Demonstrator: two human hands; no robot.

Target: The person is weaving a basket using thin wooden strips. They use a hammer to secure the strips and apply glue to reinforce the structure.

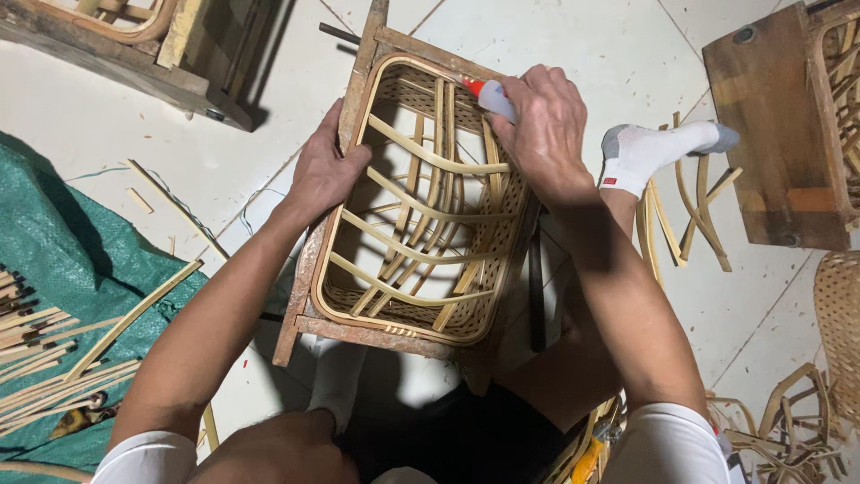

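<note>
Bamboo basket point(421, 215) wedged in wooden frame point(309, 260) between both hands, long axis running away from body; left hand point(324, 170) clamped on near-left frame edge, right hand point(542, 121) closed around glue bottle point(491, 97), nozzle at far rim.

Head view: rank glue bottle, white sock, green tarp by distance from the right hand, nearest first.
1. Glue bottle: held in the right hand, red tip over the woven basket's top rim.
2. White sock: just right of that hand, on the tiled floor.
3. Green tarp: far left, beyond the left hand gripping the wooden frame.
</note>
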